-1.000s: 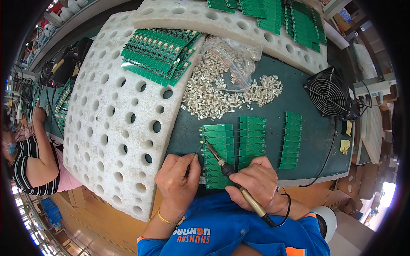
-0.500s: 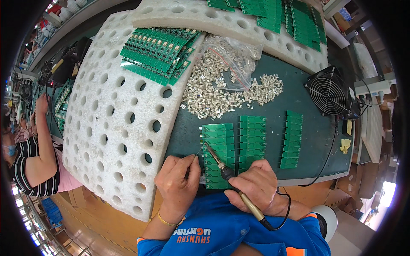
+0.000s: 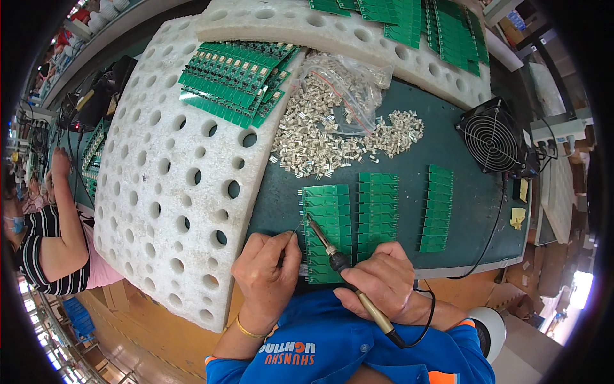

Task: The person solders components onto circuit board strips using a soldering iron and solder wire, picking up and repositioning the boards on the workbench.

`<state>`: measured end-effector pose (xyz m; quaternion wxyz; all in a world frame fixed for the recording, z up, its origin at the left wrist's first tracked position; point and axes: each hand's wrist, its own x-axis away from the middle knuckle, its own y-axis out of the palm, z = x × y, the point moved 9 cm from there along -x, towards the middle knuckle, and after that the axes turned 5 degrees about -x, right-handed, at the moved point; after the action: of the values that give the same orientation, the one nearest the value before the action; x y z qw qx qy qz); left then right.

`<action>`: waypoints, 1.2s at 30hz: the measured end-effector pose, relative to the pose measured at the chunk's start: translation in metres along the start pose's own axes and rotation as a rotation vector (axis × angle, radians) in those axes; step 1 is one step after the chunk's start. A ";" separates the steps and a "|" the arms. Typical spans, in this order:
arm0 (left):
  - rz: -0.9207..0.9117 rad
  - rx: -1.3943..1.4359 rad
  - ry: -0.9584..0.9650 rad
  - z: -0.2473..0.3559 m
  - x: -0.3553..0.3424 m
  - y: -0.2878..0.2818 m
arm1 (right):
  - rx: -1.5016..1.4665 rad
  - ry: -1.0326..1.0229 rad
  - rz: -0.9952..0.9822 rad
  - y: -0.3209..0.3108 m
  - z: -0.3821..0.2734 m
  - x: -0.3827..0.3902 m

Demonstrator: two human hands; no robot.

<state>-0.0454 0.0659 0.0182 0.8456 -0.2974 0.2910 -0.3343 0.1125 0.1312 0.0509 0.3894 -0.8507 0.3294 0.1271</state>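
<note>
Bare right-hand grip (image 3: 378,280): eased slightly toward its owner's body | slim gold-handled soldering iron (image 3: 339,260): rear end lower | striped-shirted co-worker's bare forearm (image 3: 70,201): shifted slightly farther out

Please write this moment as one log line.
left hand: pinching thin wire; right hand: holding soldering iron, tip at green board, left side; beyond board: loose connectors

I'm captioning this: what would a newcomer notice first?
Probably the white foam sheet, pierced with round holes, on the left. Next comes the heap of pale connectors around a clear bag at upper centre. Then, at lower centre, the right hand holds a soldering iron, its tip at the left edge of a green board.
</note>
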 end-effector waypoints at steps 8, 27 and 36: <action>0.002 0.008 0.002 -0.002 0.004 -0.002 | -0.001 -0.018 -0.011 -0.003 -0.001 0.002; -0.054 0.053 -0.035 -0.006 0.009 -0.002 | -0.019 0.019 0.019 -0.009 0.002 0.003; -0.061 0.079 -0.096 -0.012 0.011 0.000 | -0.037 0.022 0.029 -0.010 0.002 0.003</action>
<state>-0.0471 0.0542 0.0079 0.8591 -0.2885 0.2274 -0.3563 0.1215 0.1358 0.0535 0.3681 -0.8542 0.3436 0.1294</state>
